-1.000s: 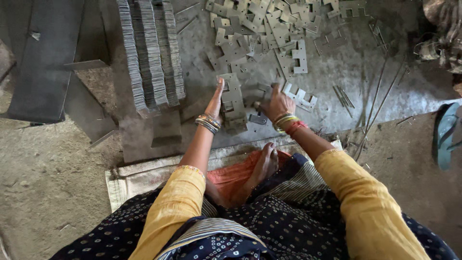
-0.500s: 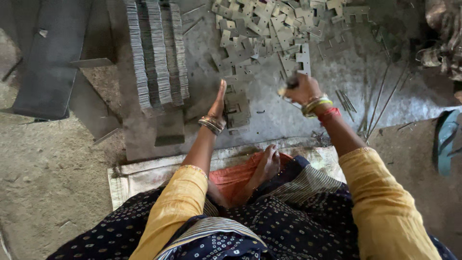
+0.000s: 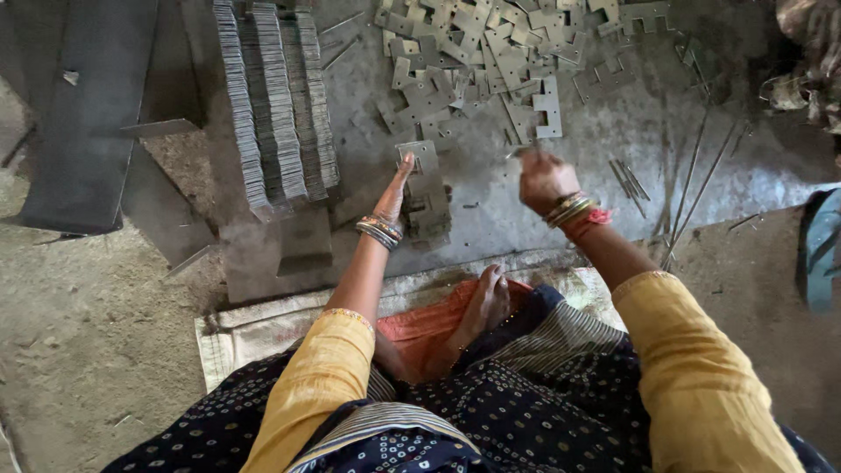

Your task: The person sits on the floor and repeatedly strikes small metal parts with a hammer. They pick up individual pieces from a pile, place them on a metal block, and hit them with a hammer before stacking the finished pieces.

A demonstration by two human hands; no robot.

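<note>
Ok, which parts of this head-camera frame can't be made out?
- Right hand: motion-blurred; whether it grips a metal piece cannot be told.
- Small stack of plates by the left hand: the number of plates is too small to tell.
- Rows of stacked plates: cut off by the top edge.
- Loose pile of stamped pieces: also cut by the top edge.
- Blue object: cut by the right edge, kind unclear.

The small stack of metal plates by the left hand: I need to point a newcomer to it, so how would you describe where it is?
Start at the long rows of stacked plates standing on edge on the grey floor. Just right of them, the left hand rests against a small stack of flat plates. Unlike the loose scattered pile of plates beyond it, these lie squarely one on another.
</note>
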